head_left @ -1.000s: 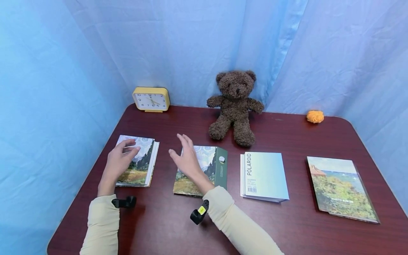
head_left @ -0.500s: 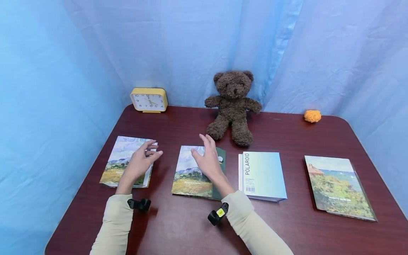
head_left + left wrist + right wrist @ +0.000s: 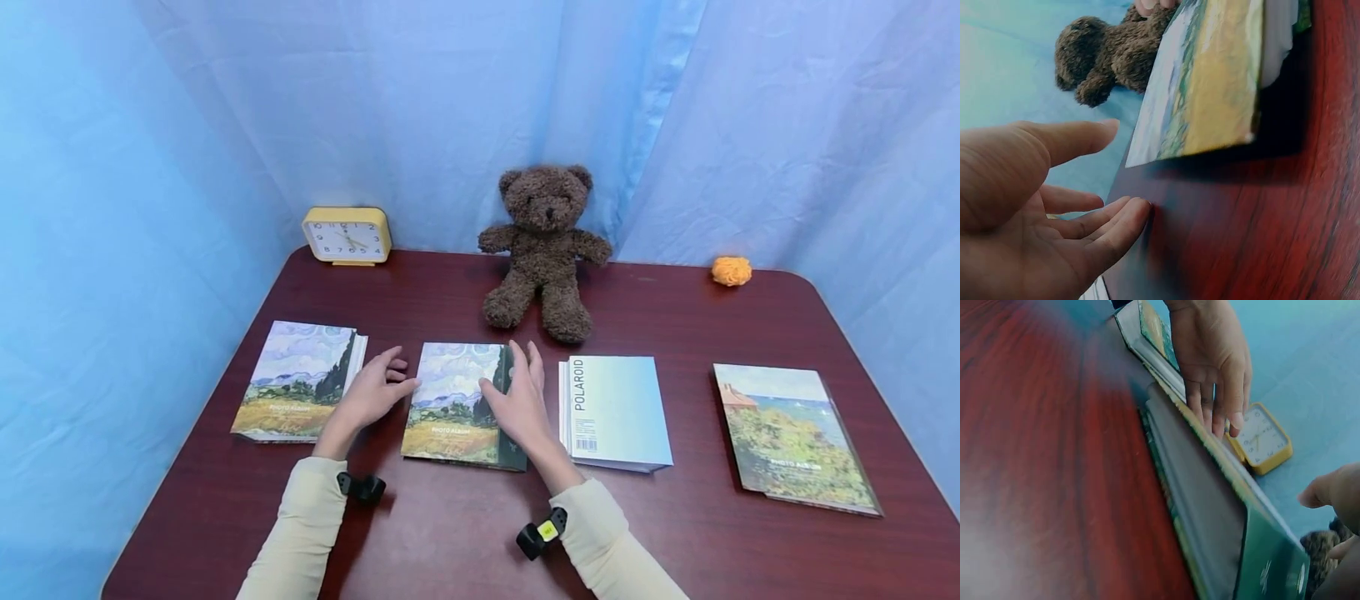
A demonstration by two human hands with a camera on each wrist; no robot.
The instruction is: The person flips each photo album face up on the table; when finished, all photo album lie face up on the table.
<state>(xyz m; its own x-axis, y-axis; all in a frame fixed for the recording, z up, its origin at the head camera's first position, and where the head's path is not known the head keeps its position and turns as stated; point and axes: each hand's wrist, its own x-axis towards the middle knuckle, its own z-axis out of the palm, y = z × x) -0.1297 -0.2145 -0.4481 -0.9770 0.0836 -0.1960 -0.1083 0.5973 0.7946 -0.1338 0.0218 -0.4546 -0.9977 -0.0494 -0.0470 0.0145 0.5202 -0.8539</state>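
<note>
A photo album (image 3: pixel 453 408) with a painted landscape cover and a dark green strip along its right side lies between my hands. At its left edge is my left hand (image 3: pixel 369 392), thumb and fingers spread; the left wrist view shows a gap between the fingertips and the album (image 3: pixel 1210 81). Over the green strip hovers my right hand (image 3: pixel 521 404), its fingers spread and holding nothing. Whether the right fingers touch the cover cannot be told. In the right wrist view the album's page block (image 3: pixel 1197 475) shows beneath its cover.
A matching album (image 3: pixel 296 383) lies at the left. To the right are a pale blue POLAROID album (image 3: pixel 618 412) and a seaside-painting album (image 3: pixel 798 437). A yellow clock (image 3: pixel 347 236), a brown teddy bear (image 3: pixel 546 250) and an orange ball of yarn-like material (image 3: pixel 731 271) stand along the back.
Both hands have moved rightward. My left hand has left the space above the left album and come to the middle album's left side; my right hand has shifted toward the green strip.
</note>
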